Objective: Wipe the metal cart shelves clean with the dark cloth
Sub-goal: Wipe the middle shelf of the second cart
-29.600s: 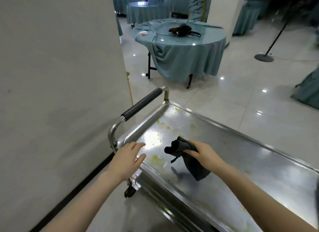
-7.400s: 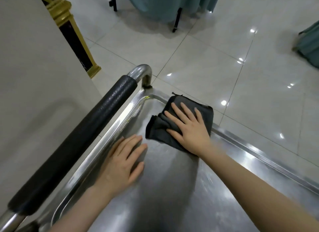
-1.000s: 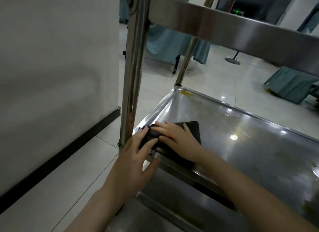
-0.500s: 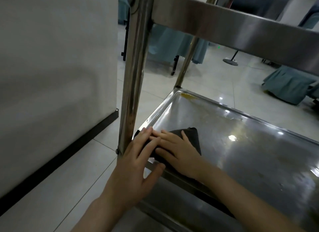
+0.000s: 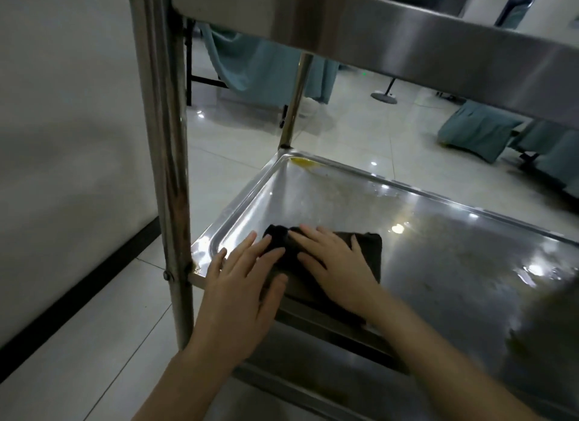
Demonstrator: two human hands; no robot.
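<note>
The dark cloth (image 5: pixel 368 247) lies folded on the metal cart's middle shelf (image 5: pixel 454 257), near its front left corner. My right hand (image 5: pixel 336 264) presses flat on the cloth with straight fingers. My left hand (image 5: pixel 241 283) rests beside it, fingers straight, its fingertips touching the cloth's bunched left end over the shelf's front rim. A yellow stain (image 5: pixel 302 161) sits in the shelf's far left corner, and faint smears spread over the surface.
The cart's upper shelf edge (image 5: pixel 438 41) crosses overhead. A steel upright post (image 5: pixel 166 138) stands just left of my left hand, another post (image 5: pixel 294 98) at the far corner. A white wall (image 5: pixel 69 138) is on the left; teal-draped tables (image 5: pixel 266 66) stand beyond.
Both hands and the cloth have slid a little farther onto the shelf, away from the front rim. My left fingers have spread flatter over the cloth's end.
</note>
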